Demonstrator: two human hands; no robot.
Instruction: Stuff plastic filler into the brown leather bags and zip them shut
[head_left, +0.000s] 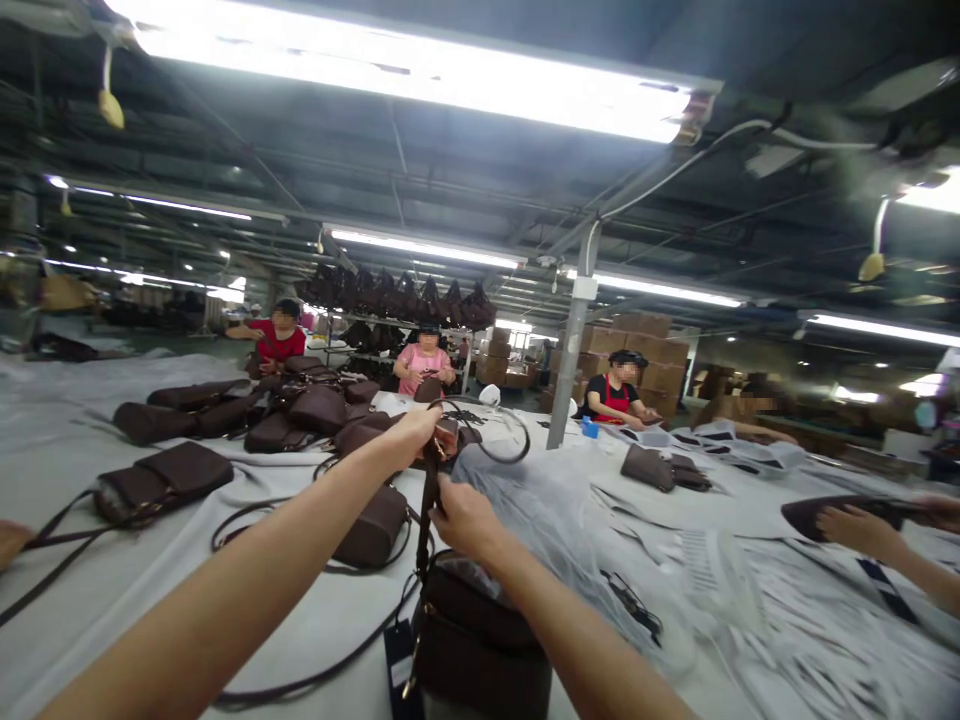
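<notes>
A dark brown shoulder bag (484, 660) stands upright on the white-covered table close in front of me, with clear plastic showing in its top. Its strap (425, 520) rises from the left side, pulled up taut. My left hand (421, 432) is closed around the upper part of the strap, near a small metal buckle. Lower down, my right hand (466, 515) pinches the same strap, its fingertips partly hidden. A loop of strap (517, 440) curves out to the right beyond my hands. A black hang tag (403, 665) dangles at the bag's left side.
More brown bags (319, 408) lie heaped at the left, and a single bag (169, 480) lies nearer. Clear plastic (540, 510) covers the table to the right. A metal post (574, 345) stands beyond. Co-workers sit around; a neighbour's hand (859, 530) holds a brown piece.
</notes>
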